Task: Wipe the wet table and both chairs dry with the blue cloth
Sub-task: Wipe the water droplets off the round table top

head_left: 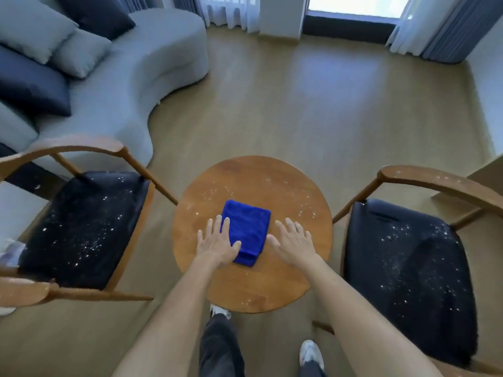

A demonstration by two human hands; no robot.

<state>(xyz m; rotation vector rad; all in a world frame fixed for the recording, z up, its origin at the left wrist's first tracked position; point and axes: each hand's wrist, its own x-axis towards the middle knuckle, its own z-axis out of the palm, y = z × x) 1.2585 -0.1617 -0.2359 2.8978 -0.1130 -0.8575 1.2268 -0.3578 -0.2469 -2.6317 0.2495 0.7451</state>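
Note:
A folded blue cloth (247,229) lies in the middle of a small round wooden table (285,281) speckled with water drops. My left hand (217,244) lies flat with straight fingers, its thumb and forefinger over the cloth's left edge. To the right of the cloth my right hand (294,244) is spread flat, its thumb touching the cloth's right edge. A wooden chair with a dark wet seat (84,227) stands left of the table. A second such chair (408,273) stands to the right, drops glinting on its seat.
A curved grey sofa (130,72) with grey and dark cushions fills the far left. Bare wooden floor (326,104) stretches behind the table to curtained windows (449,28). My legs and white shoes (310,352) are below the table's near edge.

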